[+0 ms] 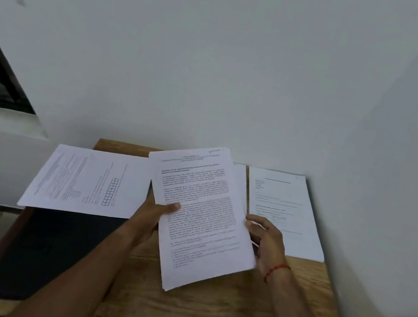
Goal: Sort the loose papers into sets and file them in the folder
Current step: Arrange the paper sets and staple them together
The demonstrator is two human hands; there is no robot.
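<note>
Grip is closed on both sides, your left hand point(155, 217) and right hand point(267, 240) pinching opposite edges of the paper stack point(201, 213), holding it tilted above the desk point(202, 313).

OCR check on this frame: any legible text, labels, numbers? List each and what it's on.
No text can be quoted; all print is blurred or too small.
Held stack, gripped by left hand and right hand: paragraphs, unreadable.
Left sheet: sideways print and a small grid, unreadable.
Right sheet: heading and short lines, unreadable.
Dark folder: no lettering visible.
</note>
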